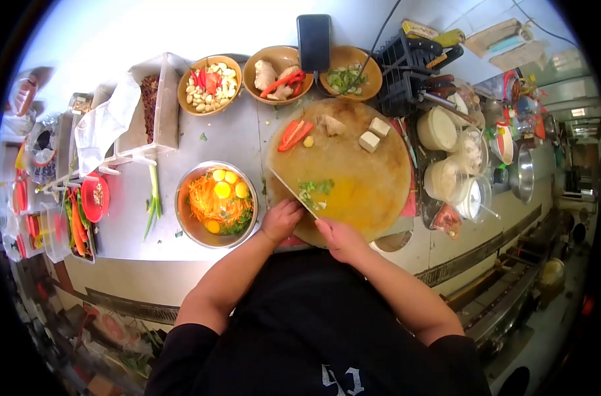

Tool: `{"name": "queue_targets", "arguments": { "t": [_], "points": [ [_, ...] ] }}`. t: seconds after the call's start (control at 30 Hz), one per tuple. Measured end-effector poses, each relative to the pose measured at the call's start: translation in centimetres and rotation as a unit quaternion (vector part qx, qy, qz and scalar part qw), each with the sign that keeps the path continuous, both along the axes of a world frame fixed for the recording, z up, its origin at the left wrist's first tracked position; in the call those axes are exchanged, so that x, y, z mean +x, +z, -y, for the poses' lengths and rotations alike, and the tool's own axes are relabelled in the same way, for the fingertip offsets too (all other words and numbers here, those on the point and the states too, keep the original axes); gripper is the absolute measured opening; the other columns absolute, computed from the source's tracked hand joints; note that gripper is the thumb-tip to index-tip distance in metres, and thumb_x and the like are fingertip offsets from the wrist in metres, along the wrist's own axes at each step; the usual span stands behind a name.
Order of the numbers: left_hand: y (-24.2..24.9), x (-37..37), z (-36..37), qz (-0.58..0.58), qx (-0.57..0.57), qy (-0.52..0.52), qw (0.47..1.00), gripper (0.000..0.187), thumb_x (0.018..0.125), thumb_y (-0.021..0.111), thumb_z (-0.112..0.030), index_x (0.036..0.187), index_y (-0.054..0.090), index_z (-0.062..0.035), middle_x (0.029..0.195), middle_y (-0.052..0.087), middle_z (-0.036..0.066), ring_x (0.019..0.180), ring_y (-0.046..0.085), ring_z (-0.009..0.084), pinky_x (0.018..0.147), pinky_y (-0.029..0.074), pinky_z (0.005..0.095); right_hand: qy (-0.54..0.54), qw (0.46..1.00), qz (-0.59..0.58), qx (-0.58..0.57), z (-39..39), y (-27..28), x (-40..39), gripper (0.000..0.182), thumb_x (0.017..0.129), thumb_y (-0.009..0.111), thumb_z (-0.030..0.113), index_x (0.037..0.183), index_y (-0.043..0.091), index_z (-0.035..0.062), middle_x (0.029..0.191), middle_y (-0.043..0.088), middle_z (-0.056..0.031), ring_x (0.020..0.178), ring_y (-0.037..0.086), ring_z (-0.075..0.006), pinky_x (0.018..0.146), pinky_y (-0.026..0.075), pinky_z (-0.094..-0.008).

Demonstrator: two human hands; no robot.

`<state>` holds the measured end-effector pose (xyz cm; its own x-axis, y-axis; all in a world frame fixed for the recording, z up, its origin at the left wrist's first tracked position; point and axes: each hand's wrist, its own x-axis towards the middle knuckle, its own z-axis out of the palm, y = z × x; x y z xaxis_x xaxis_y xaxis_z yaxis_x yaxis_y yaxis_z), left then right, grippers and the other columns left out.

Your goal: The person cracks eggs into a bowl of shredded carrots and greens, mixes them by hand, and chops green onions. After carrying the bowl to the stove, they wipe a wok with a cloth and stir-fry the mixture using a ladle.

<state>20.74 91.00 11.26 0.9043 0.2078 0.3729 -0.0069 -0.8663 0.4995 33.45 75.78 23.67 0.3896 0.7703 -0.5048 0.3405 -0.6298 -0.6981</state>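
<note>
Shirt (pixel 294 310), board (pixel 373 188), metal counter (pixel 238 140), wall (pixel 238 26)

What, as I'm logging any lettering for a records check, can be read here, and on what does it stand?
Nothing can be read for certain.
Black shirt: white characters at the picture's bottom, too unclear to read.
Small box, upper right: any print is too small and blurred.
Phone: dark screen, no readable text.

chopping board (pixel 376 175) is showing tan stained with yellow, chopped greens (pixel 324 187) are showing green, black shirt (pixel 300 303) is bearing white print (pixel 357 381)
</note>
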Motion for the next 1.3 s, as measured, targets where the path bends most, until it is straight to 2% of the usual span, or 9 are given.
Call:
{"name": "queue_targets", "arguments": {
  "t": [0.1,0.17,0.27,0.47,0.53,0.67,0.8,1.1,1.3],
  "points": [
    [0.8,-0.1,0.0,0.000,-0.004,-0.004,1.000,0.025,0.068,0.062,-0.009,0.093,0.067,-0.0089,0.104,0.064,0.009,0.099,0.061,0.0292,0.079,0.053,0.0372,-0.023,0.998,-0.019,0.047,-0.8,-0.4,0.5,0.041,0.099,0.040,0.036,0.096,0.061,0.0004,0.091,0.061,-0.0261,0.086,0.059,-0.0431,0.076,0.046,-0.0441],
    [1.6,-0.3,0.2,0.001,0.001,-0.005,1.000,0.027,0.069,0.063,-0.009,0.095,0.067,-0.0091,0.104,0.064,0.009,0.099,0.061,0.0287,0.079,0.053,0.0368,-0.019,0.997,-0.077,-0.003,-0.2,-0.4,1.3,0.042,0.099,0.041,0.037,0.097,0.061,-0.0003,0.090,0.062,-0.0262,0.086,0.060,-0.0418,0.076,0.047,-0.0417],
    [2.2,-0.5,0.0,0.008,0.044,0.008,0.999,0.029,0.070,0.062,-0.010,0.098,0.066,-0.0086,0.105,0.064,0.008,0.098,0.060,0.0280,0.080,0.052,0.0358,-0.021,0.997,-0.076,-0.009,1.3,0.0,1.6,0.042,0.099,0.042,0.036,0.097,0.061,-0.0009,0.088,0.061,-0.0257,0.084,0.060,-0.0410,0.074,0.047,-0.0399],
    [2.4,1.4,0.1,-0.031,-0.026,-0.044,0.998,0.028,0.072,0.059,-0.010,0.099,0.066,-0.0060,0.108,0.063,0.009,0.099,0.059,0.0295,0.085,0.050,0.0360,-0.057,0.998,-0.033,0.013,2.5,1.5,1.5,0.039,0.098,0.043,0.035,0.099,0.062,0.0006,0.088,0.062,-0.0253,0.085,0.059,-0.0429,0.074,0.047,-0.0425],
    [1.6,2.2,0.2,-0.040,0.055,-0.040,0.997,0.025,0.075,0.056,-0.011,0.097,0.067,-0.0085,0.106,0.063,0.005,0.098,0.059,0.0234,0.084,0.050,0.0312,-0.041,0.999,-0.031,-0.011,2.8,2.4,1.8,0.039,0.098,0.043,0.035,0.101,0.062,0.0013,0.090,0.062,-0.0253,0.087,0.059,-0.0431,0.075,0.047,-0.0429],
    [0.8,2.8,-0.1,0.002,0.078,-0.039,0.996,0.024,0.075,0.055,-0.012,0.095,0.068,-0.0089,0.104,0.063,0.005,0.096,0.058,0.0241,0.083,0.050,0.0314,-0.038,0.998,-0.032,-0.041,2.7,2.9,1.6,0.040,0.098,0.043,0.037,0.103,0.063,0.0020,0.094,0.063,-0.0253,0.090,0.060,-0.0430,0.077,0.047,-0.0434],
    [0.9,2.5,-0.2,-0.026,0.077,-0.037,0.996,0.025,0.074,0.055,-0.012,0.095,0.068,-0.0080,0.102,0.062,0.006,0.093,0.056,0.0249,0.081,0.049,0.0321,-0.031,0.999,0.006,-0.028,1.6,0.2,1.4,0.041,0.098,0.042,0.037,0.102,0.062,0.0016,0.094,0.063,-0.0256,0.090,0.060,-0.0427,0.078,0.047,-0.0436],
    [1.0,2.1,-0.4,-0.033,0.050,-0.012,0.998,0.024,0.075,0.055,-0.012,0.095,0.068,-0.0081,0.098,0.060,0.004,0.089,0.055,0.0237,0.077,0.049,0.0334,0.002,1.000,-0.009,-0.021,1.8,2.2,1.5,0.044,0.099,0.039,0.040,0.098,0.061,0.0011,0.092,0.062,-0.0262,0.089,0.059,-0.0441,0.078,0.046,-0.0445],
    [2.1,1.1,0.0,-0.085,0.027,-0.010,0.996,0.026,0.074,0.055,-0.009,0.097,0.068,-0.0064,0.100,0.060,0.007,0.090,0.055,0.0262,0.080,0.049,0.0361,-0.041,0.998,-0.041,0.006,-0.2,0.2,1.9,0.044,0.099,0.040,0.038,0.095,0.061,-0.0003,0.089,0.061,-0.0265,0.086,0.058,-0.0440,0.075,0.046,-0.0435]
  ]
}}
